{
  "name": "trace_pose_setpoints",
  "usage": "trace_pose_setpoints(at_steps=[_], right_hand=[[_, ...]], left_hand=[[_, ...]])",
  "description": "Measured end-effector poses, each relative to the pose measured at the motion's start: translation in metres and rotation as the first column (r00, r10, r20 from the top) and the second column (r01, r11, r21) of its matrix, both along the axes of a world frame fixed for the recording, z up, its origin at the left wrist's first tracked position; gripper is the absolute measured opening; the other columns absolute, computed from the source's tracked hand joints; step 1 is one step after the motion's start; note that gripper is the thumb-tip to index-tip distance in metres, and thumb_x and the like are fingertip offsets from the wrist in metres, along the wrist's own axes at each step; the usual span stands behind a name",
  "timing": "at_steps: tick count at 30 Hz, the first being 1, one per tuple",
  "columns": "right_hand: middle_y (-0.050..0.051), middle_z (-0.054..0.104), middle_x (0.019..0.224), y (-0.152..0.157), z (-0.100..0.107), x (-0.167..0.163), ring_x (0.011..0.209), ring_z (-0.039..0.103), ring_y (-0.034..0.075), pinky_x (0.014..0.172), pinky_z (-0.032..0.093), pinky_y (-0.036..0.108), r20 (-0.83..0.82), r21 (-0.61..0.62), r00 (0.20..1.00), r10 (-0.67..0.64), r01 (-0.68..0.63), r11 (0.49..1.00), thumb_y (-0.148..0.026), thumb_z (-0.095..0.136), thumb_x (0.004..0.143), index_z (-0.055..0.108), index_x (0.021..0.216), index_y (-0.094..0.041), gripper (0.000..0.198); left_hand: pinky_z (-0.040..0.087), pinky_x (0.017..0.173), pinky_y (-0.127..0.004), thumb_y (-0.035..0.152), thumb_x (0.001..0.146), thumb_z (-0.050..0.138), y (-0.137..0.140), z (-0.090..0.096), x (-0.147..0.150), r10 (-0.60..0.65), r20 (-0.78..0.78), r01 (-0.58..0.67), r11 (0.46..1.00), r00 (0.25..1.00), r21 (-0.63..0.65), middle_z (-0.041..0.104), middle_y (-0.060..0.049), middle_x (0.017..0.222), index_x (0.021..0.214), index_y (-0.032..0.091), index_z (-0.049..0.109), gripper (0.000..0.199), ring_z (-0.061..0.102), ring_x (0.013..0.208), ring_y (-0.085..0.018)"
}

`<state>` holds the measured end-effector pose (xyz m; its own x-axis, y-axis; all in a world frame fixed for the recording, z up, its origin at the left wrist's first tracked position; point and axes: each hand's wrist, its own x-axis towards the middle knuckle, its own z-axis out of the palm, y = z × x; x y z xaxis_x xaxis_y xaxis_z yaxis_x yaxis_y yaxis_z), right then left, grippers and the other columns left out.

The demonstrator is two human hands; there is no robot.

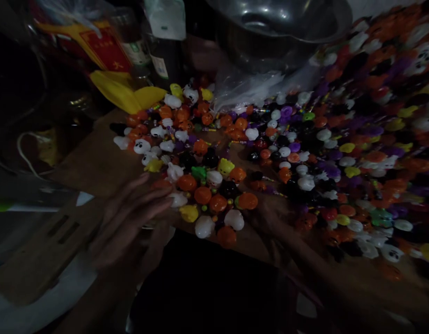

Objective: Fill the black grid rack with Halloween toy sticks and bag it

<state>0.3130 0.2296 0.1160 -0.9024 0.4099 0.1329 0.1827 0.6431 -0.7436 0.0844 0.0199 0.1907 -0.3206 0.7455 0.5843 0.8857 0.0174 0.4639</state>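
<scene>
Small glossy plastic figures in orange, white, yellow, green and black lie piled before me on a brown board [96, 157]. Some look like pumpkins and ghosts. My left hand [131, 218] reaches in from the left with fingers stretched out, their tips at a white figure [178, 200] and an orange one at the pile's edge. On the other side, my right hand [265, 213] is low and dark beside an orange figure [247, 201]; its fingers are too shadowed to make out. A yellow figure [189, 213] lies between the hands.
A large heap of similar figures [374, 162] fills the right side. At the back stand a metal basin [284, 28], clear plastic film [252, 90] and a dark bottle [162, 60]. Yellow cloth-like material [117, 90] lies back left; a white cable [26, 153] curls at the left.
</scene>
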Motion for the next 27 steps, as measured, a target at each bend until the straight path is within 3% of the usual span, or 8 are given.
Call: trace_pose_setpoints(at_steps=[4, 7, 10, 13, 18, 22, 27], right_hand=[[0.004, 0.069, 0.077, -0.002, -0.004, 0.004, 0.061, 0.061, 0.017, 0.058, 0.053, 0.028, 0.003, -0.024, 0.999, -0.045, 0.045, 0.999, -0.049, 0.048, 0.104, 0.073, 0.102, -0.021, 0.037], [0.005, 0.068, 0.076, -0.003, -0.011, 0.008, 0.07, 0.066, 0.02, 0.067, 0.057, 0.031, -0.047, -0.022, 0.996, -0.08, 0.079, 0.997, -0.051, 0.051, 0.103, 0.074, 0.099, -0.022, 0.037], [0.004, 0.066, 0.074, 0.0, -0.012, 0.006, 0.07, 0.065, 0.019, 0.068, 0.057, 0.03, -0.137, -0.04, 0.989, -0.051, 0.045, 0.998, -0.051, 0.049, 0.104, 0.073, 0.095, -0.021, 0.039], [0.003, 0.065, 0.072, 0.005, -0.008, 0.0, 0.063, 0.059, 0.016, 0.065, 0.054, 0.029, -0.212, -0.069, 0.976, 0.043, -0.059, 0.996, -0.047, 0.043, 0.107, 0.072, 0.09, -0.02, 0.043], [0.004, 0.066, 0.076, 0.009, -0.011, -0.006, 0.067, 0.059, 0.015, 0.063, 0.048, 0.026, -0.249, -0.054, 0.963, 0.101, -0.118, 0.992, -0.036, 0.046, 0.107, 0.068, 0.084, -0.018, 0.037], [0.004, 0.066, 0.077, 0.0, -0.02, -0.008, 0.069, 0.058, 0.014, 0.066, 0.047, 0.026, -0.278, -0.022, 0.96, 0.043, -0.051, 0.998, -0.026, 0.045, 0.106, 0.066, 0.086, -0.019, 0.029], [0.006, 0.07, 0.085, -0.004, -0.032, -0.009, 0.077, 0.064, 0.017, 0.071, 0.051, 0.029, -0.307, -0.079, 0.951, -0.029, 0.005, 0.997, -0.031, 0.048, 0.104, 0.066, 0.091, -0.018, 0.025]], left_hand=[[0.038, 0.121, -0.063, 0.02, 0.093, 0.066, 0.02, 0.006, 0.017, -0.077, -0.132, 0.065, 0.994, 0.988, -0.089, 0.062, -0.014, 0.143, 0.131, 0.024, 0.062, 0.039, 0.037, 0.153, -0.04], [0.028, 0.12, -0.075, 0.034, 0.093, 0.069, 0.038, 0.008, 0.027, -0.107, -0.239, 0.058, 0.977, 0.965, -0.206, 0.045, -0.021, 0.16, 0.14, 0.019, 0.057, 0.05, 0.018, 0.158, -0.049], [0.026, 0.119, -0.076, 0.044, 0.094, 0.068, 0.054, 0.008, 0.031, -0.125, -0.319, 0.042, 0.966, 0.939, -0.253, 0.035, -0.023, 0.166, 0.14, 0.017, 0.058, 0.055, 0.014, 0.157, -0.052], [0.025, 0.119, -0.077, 0.047, 0.097, 0.063, 0.065, 0.008, 0.032, -0.18, -0.34, 0.06, 0.94, 0.923, -0.336, 0.032, -0.023, 0.167, 0.143, 0.017, 0.058, 0.056, 0.012, 0.158, -0.053], [0.023, 0.121, -0.077, 0.038, 0.099, 0.059, 0.069, 0.005, 0.026, -0.261, -0.312, 0.108, 0.895, 0.913, -0.432, 0.028, -0.021, 0.169, 0.146, 0.017, 0.056, 0.051, 0.007, 0.159, -0.051], [0.019, 0.127, -0.071, 0.032, 0.101, 0.051, 0.069, 0.003, 0.024, -0.271, -0.291, 0.115, 0.882, 0.918, -0.457, 0.027, -0.014, 0.171, 0.147, 0.019, 0.056, 0.048, 0.004, 0.16, -0.046], [0.024, 0.127, -0.068, 0.029, 0.104, 0.043, 0.074, 0.002, 0.028, -0.257, -0.276, 0.107, 0.882, 0.926, -0.459, 0.032, -0.01, 0.17, 0.153, 0.021, 0.05, 0.051, 0.009, 0.16, -0.043]])
